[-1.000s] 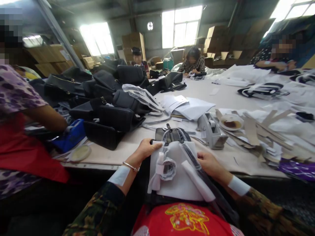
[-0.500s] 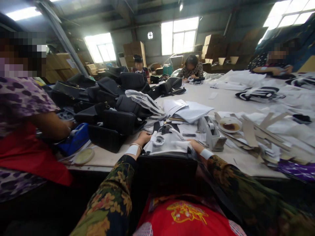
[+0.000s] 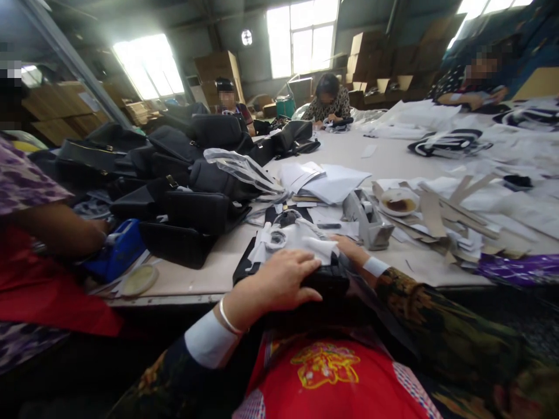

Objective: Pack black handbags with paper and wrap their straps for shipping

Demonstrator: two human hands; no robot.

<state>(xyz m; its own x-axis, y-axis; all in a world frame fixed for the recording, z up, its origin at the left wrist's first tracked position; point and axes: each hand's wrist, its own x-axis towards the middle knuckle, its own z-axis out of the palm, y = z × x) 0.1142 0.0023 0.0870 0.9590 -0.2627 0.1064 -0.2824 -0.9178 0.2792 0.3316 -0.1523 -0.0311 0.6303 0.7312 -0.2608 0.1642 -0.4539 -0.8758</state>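
In front of me at the table's edge is a black bag (image 3: pixel 325 280), with white wrapping (image 3: pixel 301 241) and a pale coiled cord (image 3: pixel 278 237) on top. My left hand (image 3: pixel 279 282) lies across its near side, palm down, fingers stretched out and thumb apart. At the bag's right side, my right hand (image 3: pixel 349 249) grips its edge; the fingertips are partly hidden by the wrapping. Just beyond the bag lie a dark strap piece (image 3: pixel 271 214) and flat papers.
Black bags (image 3: pixel 196 212) are heaped to the left, near a blue tape dispenser (image 3: pixel 120 250) and a round lid (image 3: pixel 140 280). On the right are a grey dispenser (image 3: pixel 373 224), a bowl of brown stuff (image 3: pixel 399 203) and cardboard strips (image 3: pixel 432 212). Co-workers sit around the table.
My left hand has left the bag's far left corner and come back over its near side. The bag's near face has tipped, showing less of its front. The view has shifted slightly.
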